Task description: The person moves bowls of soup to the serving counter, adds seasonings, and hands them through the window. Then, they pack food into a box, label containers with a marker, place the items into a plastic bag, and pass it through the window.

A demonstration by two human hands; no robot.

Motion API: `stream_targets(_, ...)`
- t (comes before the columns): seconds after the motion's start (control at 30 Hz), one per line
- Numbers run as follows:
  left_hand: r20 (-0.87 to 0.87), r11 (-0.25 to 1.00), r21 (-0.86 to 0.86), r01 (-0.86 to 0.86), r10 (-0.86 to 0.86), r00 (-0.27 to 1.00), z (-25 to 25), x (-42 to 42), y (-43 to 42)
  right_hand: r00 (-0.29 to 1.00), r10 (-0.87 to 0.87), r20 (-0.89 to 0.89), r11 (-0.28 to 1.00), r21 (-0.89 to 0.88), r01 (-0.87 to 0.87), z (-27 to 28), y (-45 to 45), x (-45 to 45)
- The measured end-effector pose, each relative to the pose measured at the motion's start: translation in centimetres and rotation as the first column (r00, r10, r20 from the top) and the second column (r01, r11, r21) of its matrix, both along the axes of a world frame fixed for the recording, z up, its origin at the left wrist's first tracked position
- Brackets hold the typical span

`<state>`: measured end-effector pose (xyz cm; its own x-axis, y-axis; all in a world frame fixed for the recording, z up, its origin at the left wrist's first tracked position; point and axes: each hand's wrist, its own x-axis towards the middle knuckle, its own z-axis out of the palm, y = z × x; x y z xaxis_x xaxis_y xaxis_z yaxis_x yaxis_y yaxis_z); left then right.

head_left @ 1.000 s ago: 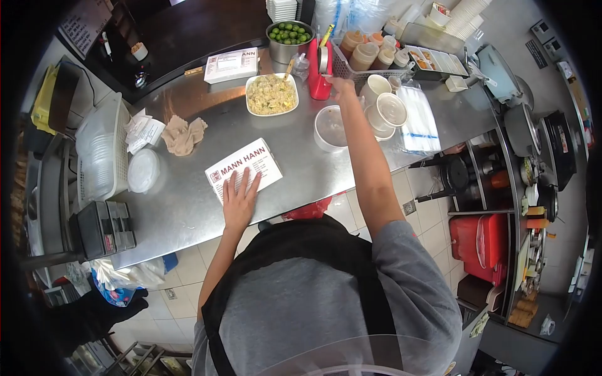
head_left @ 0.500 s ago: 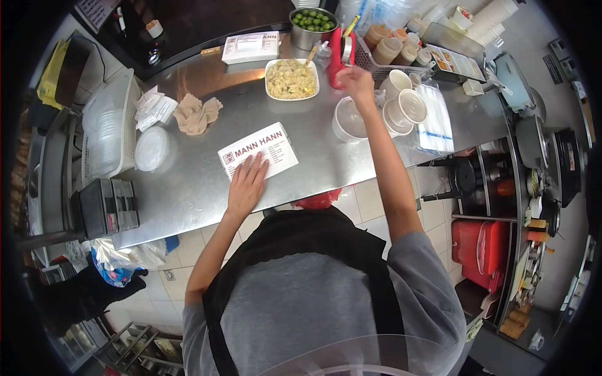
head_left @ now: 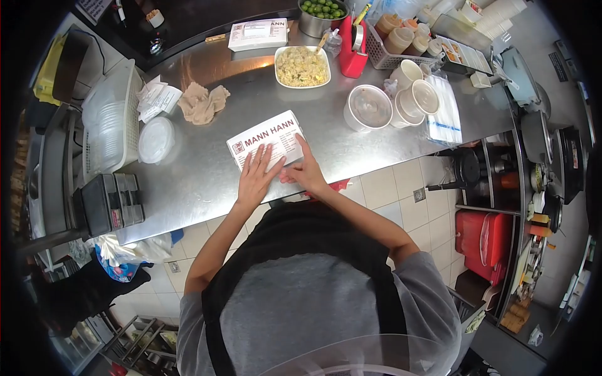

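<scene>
A white takeout box [head_left: 266, 139] printed "MANN HANN" lies closed and slightly turned near the counter's front edge. My left hand [head_left: 255, 177] rests flat on its lid, with the fingers stretched out and a little apart. At the box's near right corner is my right hand [head_left: 305, 170]. Its index finger reaches along the box's right side, while the other fingers bend in at the front edge. Whether a strip of tape is under these fingers cannot be made out. Beyond the hands stands a red tape dispenser [head_left: 353, 55].
A square bowl of fried rice [head_left: 302, 69] with a spoon stands behind the box. Lidded tubs [head_left: 368, 108] are at the right, near bagged white goods [head_left: 444, 109]. Another box [head_left: 258, 35], a pot of limes [head_left: 322, 12] and a crumpled brown napkin [head_left: 202, 103] lie farther back.
My right hand has come away from the red tape dispenser, down and left to the box's right corner. My left hand stays on the lid. The view has shifted slightly.
</scene>
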<state>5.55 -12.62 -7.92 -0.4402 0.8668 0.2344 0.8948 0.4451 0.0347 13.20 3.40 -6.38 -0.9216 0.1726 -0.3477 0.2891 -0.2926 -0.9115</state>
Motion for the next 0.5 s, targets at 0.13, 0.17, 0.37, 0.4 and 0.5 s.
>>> stream_targets(0.13, 0.021, 0.999, -0.012, -0.032, 0.032, 0.999, 0.8, 0.2, 0.2, 0.999, -0.015, -0.042, 0.982, 0.189, 0.023, -0.7, -0.5, -0.3)
stream_targets(0.17, 0.071, 0.999, 0.003, -0.041, 0.041, 0.997, 1.2, 0.3, 0.3, 0.998, -0.009, -0.068, 0.969, 0.245, 0.025, -0.8, -0.5, -0.3)
stream_targets(0.37, 0.058, 1.0, -0.01, -0.002, 0.002, 0.998, 1.9, -1.6, 2.6, 0.983, 0.092, -0.157, 0.91, 0.413, -0.019, -2.2, 0.0, -0.5)
stream_targets(0.4, 0.063, 0.999, -0.027, 0.024, -0.022, 0.998, 1.5, -1.9, 2.6, 0.984, 0.134, -0.115, 0.895, 0.44, -0.071, -1.4, 0.4, -0.4)
stream_targets(0.5, 0.014, 0.997, -0.062, 0.05, -0.05, 0.999, 0.4, -2.0, 2.6, 0.962, 0.272, -0.003, 0.863, 0.444, -0.242, 1.3, 2.6, -0.1)
